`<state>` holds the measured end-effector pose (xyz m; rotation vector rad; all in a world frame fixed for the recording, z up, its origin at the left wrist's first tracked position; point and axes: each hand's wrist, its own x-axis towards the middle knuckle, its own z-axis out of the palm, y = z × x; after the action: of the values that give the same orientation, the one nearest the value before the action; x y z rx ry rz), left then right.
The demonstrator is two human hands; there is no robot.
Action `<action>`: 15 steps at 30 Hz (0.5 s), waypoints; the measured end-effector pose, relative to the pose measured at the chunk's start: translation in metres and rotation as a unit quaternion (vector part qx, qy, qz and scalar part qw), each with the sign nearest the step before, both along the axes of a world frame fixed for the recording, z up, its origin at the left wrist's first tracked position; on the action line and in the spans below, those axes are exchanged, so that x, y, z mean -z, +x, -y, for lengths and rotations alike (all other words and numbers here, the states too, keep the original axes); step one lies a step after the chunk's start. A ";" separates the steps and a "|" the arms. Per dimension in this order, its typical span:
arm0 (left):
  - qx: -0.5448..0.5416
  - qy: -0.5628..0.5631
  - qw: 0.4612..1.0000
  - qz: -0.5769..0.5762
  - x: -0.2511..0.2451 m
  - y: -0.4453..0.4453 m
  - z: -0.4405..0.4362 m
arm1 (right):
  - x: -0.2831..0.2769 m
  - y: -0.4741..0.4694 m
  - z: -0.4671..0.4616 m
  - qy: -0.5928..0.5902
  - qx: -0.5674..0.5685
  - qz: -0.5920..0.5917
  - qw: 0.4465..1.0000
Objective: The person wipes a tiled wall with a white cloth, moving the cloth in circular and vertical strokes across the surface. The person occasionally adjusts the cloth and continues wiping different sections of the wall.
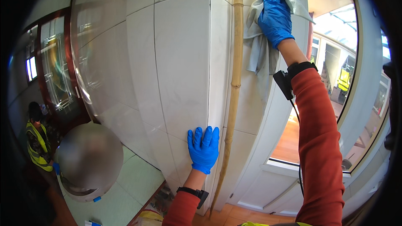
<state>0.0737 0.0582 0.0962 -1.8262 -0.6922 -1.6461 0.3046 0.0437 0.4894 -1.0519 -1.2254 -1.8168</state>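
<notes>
My right hand, in a blue glove, grips a pale grey cloth against the tiled wall beside the window frame. The cloth hangs down in folds. My left hand, also gloved in blue, lies flat with fingers apart on the edge of the white tiled wall, holding nothing. Between the two hands a long bamboo pole stands along the wall corner. Both wrists carry black straps with small devices.
A framed window is at the right, above white panels. At the far left, a person in a yellow vest is near a red-framed glass door. A blurred round area hides part of the lower left.
</notes>
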 end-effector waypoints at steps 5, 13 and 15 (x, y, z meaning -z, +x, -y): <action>0.000 0.000 1.000 -0.002 0.001 0.000 0.000 | 0.025 -0.011 0.007 -0.020 -0.050 -0.005 0.999; 0.001 0.001 1.000 0.000 0.001 -0.001 -0.001 | 0.012 -0.011 0.015 -0.049 -0.002 0.038 0.998; -0.005 0.001 1.000 -0.003 0.001 -0.001 0.000 | -0.005 -0.012 0.016 -0.037 0.025 0.052 0.998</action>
<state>0.0728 0.0583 0.0949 -1.8239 -0.6959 -1.6336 0.2925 0.0279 0.4940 -1.0491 -1.3489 -1.8969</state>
